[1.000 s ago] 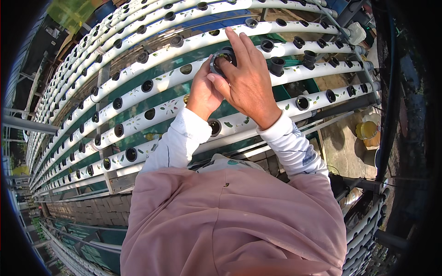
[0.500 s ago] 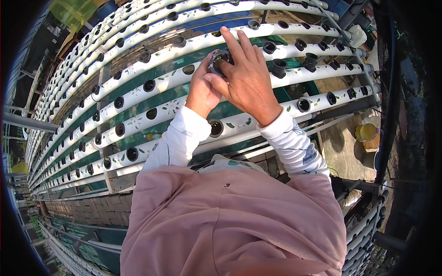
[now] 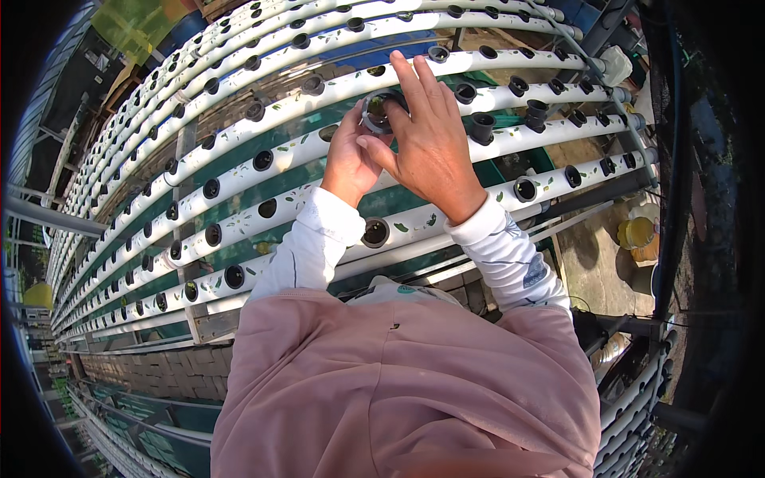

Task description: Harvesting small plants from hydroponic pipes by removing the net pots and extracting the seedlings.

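Note:
A small dark planting cup [image 3: 377, 113] with a pale rim and some green inside is held above the white pipes. My left hand [image 3: 351, 155] wraps round its near left side. Over its right side is my right hand [image 3: 434, 143], with the index finger bent into the cup's mouth and the thumb at the near rim. The other right fingers stretch out past the cup. What the index fingertip touches inside is hidden. Below the hands, the white growing pipe [image 3: 414, 227] has a round hole with a dark cup [image 3: 374, 232] in it.
Rows of white pipes [image 3: 239, 206] with dark cups and scattered green leaf bits run across the view. Two black cups [image 3: 482, 127] stand raised at the right. A yellow container [image 3: 635, 232] sits on the ground at far right. A grey post [image 3: 56, 211] crosses at left.
The view has shifted slightly, so the pipes sit a little differently. Both hands stay at the cup; the right index finger has moved slightly at its mouth.

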### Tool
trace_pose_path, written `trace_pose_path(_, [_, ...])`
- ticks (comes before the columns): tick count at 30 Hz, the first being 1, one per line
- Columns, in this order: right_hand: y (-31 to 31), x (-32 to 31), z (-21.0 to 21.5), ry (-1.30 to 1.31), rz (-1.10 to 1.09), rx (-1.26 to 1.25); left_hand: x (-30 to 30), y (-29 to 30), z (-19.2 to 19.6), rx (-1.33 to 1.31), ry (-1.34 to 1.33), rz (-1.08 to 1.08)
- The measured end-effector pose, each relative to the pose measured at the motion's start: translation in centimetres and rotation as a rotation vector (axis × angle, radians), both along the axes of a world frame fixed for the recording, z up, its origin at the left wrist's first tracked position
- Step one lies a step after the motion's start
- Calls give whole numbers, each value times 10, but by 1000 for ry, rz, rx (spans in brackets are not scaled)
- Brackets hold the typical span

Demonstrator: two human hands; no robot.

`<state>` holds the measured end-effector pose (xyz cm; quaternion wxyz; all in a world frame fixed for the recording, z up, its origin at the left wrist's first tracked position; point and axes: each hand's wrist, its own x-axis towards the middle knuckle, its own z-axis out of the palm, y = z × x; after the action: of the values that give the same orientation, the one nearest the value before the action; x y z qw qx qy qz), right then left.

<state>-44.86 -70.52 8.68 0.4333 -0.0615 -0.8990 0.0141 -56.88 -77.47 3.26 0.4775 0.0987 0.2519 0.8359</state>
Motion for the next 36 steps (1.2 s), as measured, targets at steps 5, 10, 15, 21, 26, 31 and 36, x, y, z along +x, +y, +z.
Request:
trace_pose_path(5, [-3,0,3,-78,-23,-19,3,-1,0,-11,34,10])
trace_pose_path(10, [-3,-3,1,-75,-38,-28,1,-1,1,7,31,-14])
trace_pose_path(15, [1,-4,-4,-38,-34,-27,-3,-1,-1,-14,23,-3])
trace_pose_path(21, [5,-5,-8,-21,-30,-62,-3,0,-3,-5,28,-6])
trace_pose_path(26, [8,-4,-10,-37,-40,-62,-4,2,-2,7,31,-30])
trace_pose_path(31, [8,0,-6,-11,15,-67,-2,4,-2,4,58,-46])
trace_pose_path(36, [2,6,-2,81,169,-287,-8,8,-4,-20,-17,7])
